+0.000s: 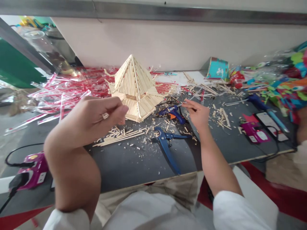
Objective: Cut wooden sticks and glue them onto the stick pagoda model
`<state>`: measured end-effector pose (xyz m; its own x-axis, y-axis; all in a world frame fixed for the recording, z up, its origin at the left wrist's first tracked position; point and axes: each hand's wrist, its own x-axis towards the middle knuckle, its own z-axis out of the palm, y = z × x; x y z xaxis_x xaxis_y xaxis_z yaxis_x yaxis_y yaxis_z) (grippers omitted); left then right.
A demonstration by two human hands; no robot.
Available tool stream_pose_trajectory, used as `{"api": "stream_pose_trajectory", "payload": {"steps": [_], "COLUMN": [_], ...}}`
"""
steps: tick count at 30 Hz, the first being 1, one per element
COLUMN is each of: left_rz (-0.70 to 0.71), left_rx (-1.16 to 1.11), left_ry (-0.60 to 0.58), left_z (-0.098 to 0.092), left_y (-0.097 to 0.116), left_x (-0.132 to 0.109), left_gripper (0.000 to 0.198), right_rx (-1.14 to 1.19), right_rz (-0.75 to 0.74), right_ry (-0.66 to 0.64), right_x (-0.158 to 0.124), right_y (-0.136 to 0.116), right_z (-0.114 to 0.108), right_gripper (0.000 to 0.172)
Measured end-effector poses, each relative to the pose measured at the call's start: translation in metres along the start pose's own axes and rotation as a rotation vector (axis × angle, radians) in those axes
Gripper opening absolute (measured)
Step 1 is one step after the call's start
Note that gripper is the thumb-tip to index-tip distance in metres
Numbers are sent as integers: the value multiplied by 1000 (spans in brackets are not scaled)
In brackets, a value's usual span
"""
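My left hand point(96, 116) is raised in front of the stick model's left side, thumb and fingers closed in a pinch; what they hold, if anything, cannot be made out. My right hand point(198, 113) is closed too, fingertips by the back end of a blue hot glue gun point(176, 115) with an orange trigger; anything between them is too small to name. Behind my left hand stands a model of pale wooden sticks point(134, 78), with a pointed roof above a wider sloping tier. Blue cutting pliers point(168, 150) lie opened on the dark table point(134, 169) between my forearms.
Loose sticks point(120, 137) and cut scraps litter the table. Red and clear plastic wrappers point(72, 89) pile up at the left. Purple power sockets point(35, 169) with cables sit at left and right point(255, 132). A phone point(271, 126) and a turquoise cup point(217, 68) are on the right.
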<state>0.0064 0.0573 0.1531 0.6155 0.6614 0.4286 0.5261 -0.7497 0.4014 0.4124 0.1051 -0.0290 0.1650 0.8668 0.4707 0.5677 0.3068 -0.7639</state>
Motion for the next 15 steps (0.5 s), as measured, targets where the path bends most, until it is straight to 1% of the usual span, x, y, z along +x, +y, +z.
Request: {"api": "stream_pose_trajectory", "payload": {"steps": [2,4,6,8,10,12,14,15], "left_rz": [-38,-117,-264,-376,-409,-419,-418,-413], "left_rx": [-4,-16,-17,2,6,-3,-6,-1], "left_ry": [17,14,-26,-59,-83,-111,-133,-142], "left_z": [-7,-13,-16,-17,-16,-13,-11,-10], "left_y": [-7,-9,-9,-9,-10,-12,-16,-18], "left_x": [-8,-14,-16,-17,-15,-14,-14,-14], "left_gripper": [26,31,36,39,40,41,41,40], "right_rx": [5,-76,-186,-241,-200,-151,-164,-201], "right_rz": [44,72,64,54,79,106,100,81], "right_ry": [50,64,44,-4,-73,-107,-76,-43], "right_x": [0,0,0,-1,-3,-4,-5,-6], "right_y": [-4,-7,-9,-11,-11,-11,-11,-13], "right_z": [2,2,1,0,0,2,3,3], "right_gripper": [29,24,23,28,30,24,19,20]}}
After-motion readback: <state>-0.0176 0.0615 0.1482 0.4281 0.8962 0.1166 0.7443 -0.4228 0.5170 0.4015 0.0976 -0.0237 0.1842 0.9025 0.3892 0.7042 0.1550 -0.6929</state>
